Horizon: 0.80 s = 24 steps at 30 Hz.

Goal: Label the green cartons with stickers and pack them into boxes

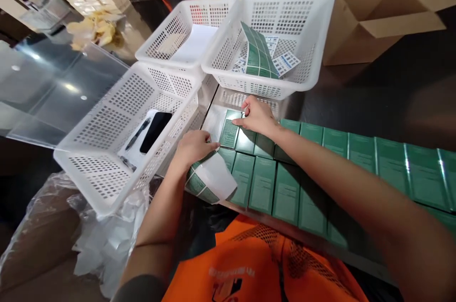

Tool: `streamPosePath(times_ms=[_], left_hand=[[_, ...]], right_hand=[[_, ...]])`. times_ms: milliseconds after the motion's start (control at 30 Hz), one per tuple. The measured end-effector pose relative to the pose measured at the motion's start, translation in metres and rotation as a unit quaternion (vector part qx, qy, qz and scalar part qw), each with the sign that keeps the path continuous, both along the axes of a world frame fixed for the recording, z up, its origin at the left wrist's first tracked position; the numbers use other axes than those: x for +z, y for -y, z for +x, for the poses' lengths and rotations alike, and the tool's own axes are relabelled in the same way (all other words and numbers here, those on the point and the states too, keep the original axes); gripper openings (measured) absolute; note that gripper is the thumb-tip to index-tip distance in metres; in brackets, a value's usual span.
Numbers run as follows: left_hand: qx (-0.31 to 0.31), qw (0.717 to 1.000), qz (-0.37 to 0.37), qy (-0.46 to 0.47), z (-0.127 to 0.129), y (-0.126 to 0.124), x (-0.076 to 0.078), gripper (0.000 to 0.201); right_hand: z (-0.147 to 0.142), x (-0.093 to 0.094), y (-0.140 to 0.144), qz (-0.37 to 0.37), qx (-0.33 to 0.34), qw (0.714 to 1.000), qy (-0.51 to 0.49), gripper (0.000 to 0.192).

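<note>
My left hand (194,147) pinches a curled sheet of green labels (202,183), its white backing turned partly upward. The sheet bends over the near-left end of the green boxes (262,185). Above the far row, my right hand (260,117) has its thumb and fingers apart, one tip touching a green label (230,133) on the leftmost far box. Fine print covers that label. The green boxes lie side by side in two rows, and my right forearm hides part of them.
White baskets stand beyond and left of the boxes. One basket (313,76) holds green and white label sheets; another (83,183) holds a phone (156,132) and a pen (138,134). An open carton (351,41) sits at back right. A plastic-lined carton (39,245) is at lower left.
</note>
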<state>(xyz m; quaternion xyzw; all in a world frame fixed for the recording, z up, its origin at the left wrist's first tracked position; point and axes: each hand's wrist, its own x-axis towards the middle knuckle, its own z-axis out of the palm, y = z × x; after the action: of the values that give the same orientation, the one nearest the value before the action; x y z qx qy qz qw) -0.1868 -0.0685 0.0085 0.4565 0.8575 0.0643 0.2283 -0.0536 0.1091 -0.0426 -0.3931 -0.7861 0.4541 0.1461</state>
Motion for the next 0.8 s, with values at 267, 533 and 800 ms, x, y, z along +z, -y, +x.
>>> streamPosePath(times_ms=[267, 533, 800], left_hand=[[0.164, 0.94, 0.288, -0.082, 0.031, 0.058, 0.016, 0.036], [0.113, 0.942, 0.315, 0.012, 0.095, 0.124, 0.078, 0.033], [0.168, 0.904, 0.37, 0.13, 0.123, 0.138, 0.052, 0.037]], right_hand=[[0.057, 0.052, 0.076, 0.067, 0.063, 0.977, -0.191, 0.027], [0.115, 0.093, 0.178, 0.104, 0.136, 0.954, -0.245, 0.029], [0.137, 0.092, 0.214, 0.237, 0.088, 0.931, -0.263, 0.04]])
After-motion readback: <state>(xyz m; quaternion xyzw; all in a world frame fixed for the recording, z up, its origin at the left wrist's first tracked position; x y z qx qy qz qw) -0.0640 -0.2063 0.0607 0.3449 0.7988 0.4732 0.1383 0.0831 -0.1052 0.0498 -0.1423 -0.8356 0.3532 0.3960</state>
